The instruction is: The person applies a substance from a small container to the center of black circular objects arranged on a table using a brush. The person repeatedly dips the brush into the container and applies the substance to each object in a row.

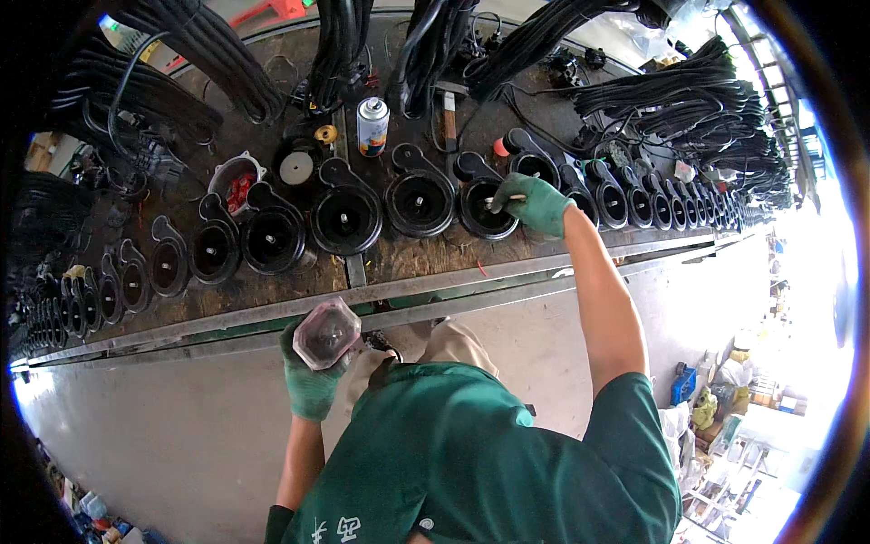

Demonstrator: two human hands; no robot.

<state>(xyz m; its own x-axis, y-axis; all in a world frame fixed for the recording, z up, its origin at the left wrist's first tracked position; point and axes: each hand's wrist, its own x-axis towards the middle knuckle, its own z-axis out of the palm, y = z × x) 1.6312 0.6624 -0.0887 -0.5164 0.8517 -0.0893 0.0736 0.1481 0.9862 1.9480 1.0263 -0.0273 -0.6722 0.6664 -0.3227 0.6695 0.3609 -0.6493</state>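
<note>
My left hand (310,388), in a green glove, is closed around a clear pinkish eight-sided container (327,334) in front of the bench edge. My right hand (542,208), gloved the same way, pinches a thin stick-like tool (509,198); its tip reaches into a round black housing (472,223) with a short side arm. What the tip touches is too small to make out. Similar housings stand in a long row along the bench, among them one directly left (420,203) with a pale pin in its middle.
On the worn bench (399,263) stand a spray can (372,127), a hammer (449,122) and a cup of red bits (239,189). Thick bundles of black cable (671,91) hang and lie along the back. A metal rail (435,308) edges the front.
</note>
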